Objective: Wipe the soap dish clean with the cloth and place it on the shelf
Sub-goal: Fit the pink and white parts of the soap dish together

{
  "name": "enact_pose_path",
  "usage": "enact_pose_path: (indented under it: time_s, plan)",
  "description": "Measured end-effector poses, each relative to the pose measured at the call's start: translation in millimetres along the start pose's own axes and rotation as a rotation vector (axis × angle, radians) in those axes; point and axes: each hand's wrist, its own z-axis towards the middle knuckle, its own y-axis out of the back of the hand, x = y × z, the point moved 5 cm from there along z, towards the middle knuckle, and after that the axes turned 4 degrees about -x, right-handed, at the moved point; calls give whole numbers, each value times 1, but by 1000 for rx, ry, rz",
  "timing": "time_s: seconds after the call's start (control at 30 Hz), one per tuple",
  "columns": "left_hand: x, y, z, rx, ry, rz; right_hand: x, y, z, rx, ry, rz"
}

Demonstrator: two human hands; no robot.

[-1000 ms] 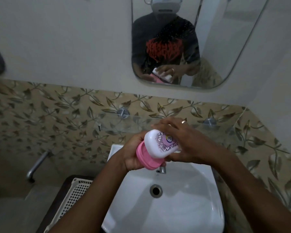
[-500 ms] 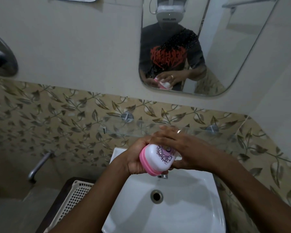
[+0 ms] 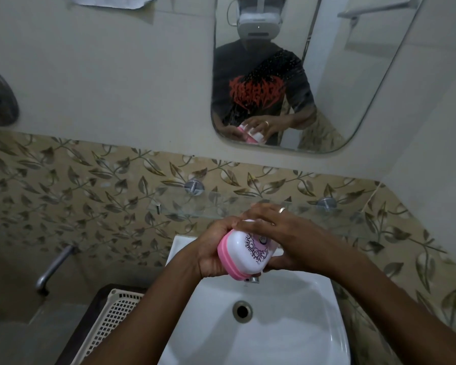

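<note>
Over the sink (image 3: pixel 287 338), our left hand (image 3: pixel 211 251) gripped the soap dish (image 3: pixel 244 256) by its pink base and our right hand (image 3: pixel 287 238) curled over its white top, likely steadying it, tilted toward us, for wiping.

One wide-angle camera, worn on the person's head, looks forward and down from close above the white sink (image 3: pixel 287 338), facing the leaf-tiled wall (image 3: pixel 90 193) and glass shelf (image 3: pixel 221 206), with the mirror (image 3: pixel 353 88) overhead reflecting the headset (image 3: pixel 258 22).
</note>
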Motion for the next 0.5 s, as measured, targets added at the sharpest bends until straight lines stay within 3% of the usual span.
enact_pose_path:
  time_s: [0.5]
  plan:
    - [1,4,6,-51,-21,57,-6,-9,-5,22,-42,-4]
